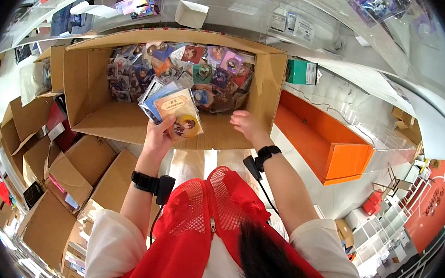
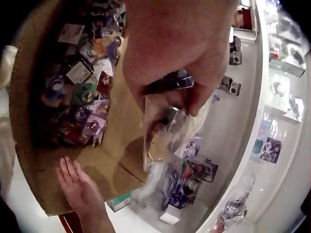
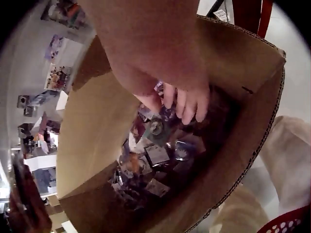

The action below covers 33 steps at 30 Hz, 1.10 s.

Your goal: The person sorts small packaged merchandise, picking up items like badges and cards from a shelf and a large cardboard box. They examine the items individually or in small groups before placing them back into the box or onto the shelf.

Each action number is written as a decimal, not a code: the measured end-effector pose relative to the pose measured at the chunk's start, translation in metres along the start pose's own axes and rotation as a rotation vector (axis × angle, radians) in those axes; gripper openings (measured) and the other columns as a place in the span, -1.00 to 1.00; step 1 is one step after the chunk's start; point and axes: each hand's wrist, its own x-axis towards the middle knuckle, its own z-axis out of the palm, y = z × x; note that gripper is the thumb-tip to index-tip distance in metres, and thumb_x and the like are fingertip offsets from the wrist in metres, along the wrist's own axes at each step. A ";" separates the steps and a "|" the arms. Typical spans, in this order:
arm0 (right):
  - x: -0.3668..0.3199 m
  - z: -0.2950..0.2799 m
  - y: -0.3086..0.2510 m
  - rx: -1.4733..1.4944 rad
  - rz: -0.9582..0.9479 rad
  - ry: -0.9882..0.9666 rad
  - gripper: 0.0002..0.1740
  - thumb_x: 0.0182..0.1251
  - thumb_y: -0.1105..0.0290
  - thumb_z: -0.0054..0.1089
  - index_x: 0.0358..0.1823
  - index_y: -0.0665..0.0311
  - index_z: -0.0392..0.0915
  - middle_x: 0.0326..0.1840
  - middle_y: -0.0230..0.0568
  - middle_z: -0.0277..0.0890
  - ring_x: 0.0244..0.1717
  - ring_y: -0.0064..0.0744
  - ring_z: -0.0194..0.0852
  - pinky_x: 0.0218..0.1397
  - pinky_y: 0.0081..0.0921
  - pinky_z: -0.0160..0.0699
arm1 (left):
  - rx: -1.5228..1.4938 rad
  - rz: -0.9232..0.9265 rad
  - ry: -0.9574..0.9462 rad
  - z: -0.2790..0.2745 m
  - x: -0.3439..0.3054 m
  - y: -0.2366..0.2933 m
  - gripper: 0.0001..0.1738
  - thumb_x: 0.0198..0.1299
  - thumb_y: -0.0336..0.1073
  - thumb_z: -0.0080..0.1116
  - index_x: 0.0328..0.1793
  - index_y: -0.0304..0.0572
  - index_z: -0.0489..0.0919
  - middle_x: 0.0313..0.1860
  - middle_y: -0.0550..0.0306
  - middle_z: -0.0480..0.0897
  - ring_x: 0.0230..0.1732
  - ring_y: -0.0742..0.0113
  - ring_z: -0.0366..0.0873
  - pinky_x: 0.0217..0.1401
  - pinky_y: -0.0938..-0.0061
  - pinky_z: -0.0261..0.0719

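A large cardboard box [image 1: 266,80] holds many small plastic-wrapped packets [image 1: 202,73] with round badges and cards. Over the box's near edge, my left hand [image 1: 159,138] grips a fanned stack of clear-wrapped packets [image 1: 175,105], thumb on top; a yellow round badge shows on the front one. The left wrist view shows the hand [image 2: 177,53] pinching the packet [image 2: 163,131] between thumb and fingers. My right hand [image 1: 249,126] is empty, fingers relaxed, above the box's right near part. In the right wrist view its fingers [image 3: 187,99] hang above the heap of packets [image 3: 158,154].
To the right of the box stand an orange bin [image 1: 346,159] and a green box [image 1: 302,72]. Behind it runs a shelf with a small white open box [image 1: 191,15] and more packets. Several open cardboard boxes [image 1: 82,164] crowd the left side.
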 end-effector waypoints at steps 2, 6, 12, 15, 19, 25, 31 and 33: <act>-0.020 0.006 -0.006 0.063 -0.054 -0.117 -0.62 0.08 0.32 0.12 -0.05 0.25 0.36 -0.12 -0.25 0.43 -0.06 -0.45 0.39 -0.07 -0.51 0.32 | -0.002 -0.003 -0.001 -0.001 0.001 0.000 -0.61 0.05 -0.54 0.02 0.05 -0.27 0.34 -0.07 0.08 0.50 -0.07 0.31 0.48 -0.02 0.41 0.48; -0.059 0.030 -0.039 0.098 -0.112 -0.387 -0.64 0.12 0.23 0.11 -0.08 0.23 0.37 -0.12 -0.29 0.43 -0.08 -0.47 0.39 -0.05 -0.56 0.32 | 0.054 -0.041 0.002 -0.006 0.006 -0.001 -0.60 0.04 -0.57 0.01 0.06 -0.27 0.33 -0.07 0.08 0.50 -0.07 0.30 0.48 -0.01 0.40 0.48; -0.087 0.075 -0.081 -0.494 -0.357 -0.467 -0.61 0.15 0.28 0.14 -0.15 0.42 0.28 -0.21 -0.17 0.42 -0.25 -0.48 0.44 -0.17 -0.58 0.40 | 0.180 0.031 0.011 0.029 0.007 0.003 -0.68 -0.05 -0.62 0.08 -0.10 -0.30 0.45 -0.27 0.15 0.57 -0.34 0.44 0.54 -0.39 0.62 0.51; -0.064 0.076 -0.076 -0.639 -0.397 -0.394 -0.62 0.12 0.39 0.16 -0.14 0.46 0.25 -0.25 -0.17 0.42 -0.33 -0.51 0.44 -0.24 -0.58 0.40 | 0.450 0.091 0.026 0.031 0.018 0.000 -0.74 -0.08 -0.61 0.12 -0.19 -0.31 0.48 -0.34 0.17 0.57 -0.45 0.47 0.53 -0.44 0.61 0.51; -0.067 0.073 -0.064 -0.317 -0.374 -0.438 -0.67 0.10 0.44 0.14 -0.14 0.42 0.30 -0.30 -0.22 0.45 -0.33 -0.49 0.42 -0.29 -0.55 0.43 | 0.524 0.091 -0.012 0.030 0.020 -0.006 -0.77 0.02 -0.49 0.09 -0.14 -0.28 0.45 -0.32 0.22 0.55 -0.38 0.52 0.50 -0.35 0.60 0.51; -0.072 0.051 -0.057 -0.077 -0.317 -0.546 -0.66 0.20 0.40 0.03 -0.01 0.36 0.28 -0.21 -0.22 0.41 -0.19 -0.44 0.40 -0.16 -0.50 0.41 | 0.112 -0.045 0.001 0.022 0.014 -0.014 -0.71 0.19 -0.32 -0.04 0.03 -0.24 0.33 -0.17 0.17 0.50 -0.19 0.38 0.50 -0.16 0.47 0.51; -0.033 0.014 -0.017 0.499 -0.022 -0.107 -0.72 0.24 0.33 0.00 -0.06 0.24 0.28 -0.13 -0.23 0.37 -0.14 -0.35 0.42 -0.11 -0.46 0.40 | -0.141 -0.016 0.100 0.009 0.017 -0.016 -0.65 0.20 -0.34 -0.07 0.11 -0.21 0.26 -0.02 0.10 0.43 -0.05 0.26 0.45 -0.04 0.32 0.48; -0.020 0.003 -0.003 0.495 0.028 0.024 -0.75 0.25 0.29 -0.01 -0.13 0.25 0.28 -0.16 -0.21 0.35 -0.12 -0.32 0.40 -0.02 -0.42 0.38 | -0.140 -0.017 0.111 0.013 0.013 -0.011 -0.65 0.20 -0.36 -0.07 0.12 -0.19 0.25 -0.01 0.11 0.42 -0.03 0.26 0.44 -0.01 0.32 0.46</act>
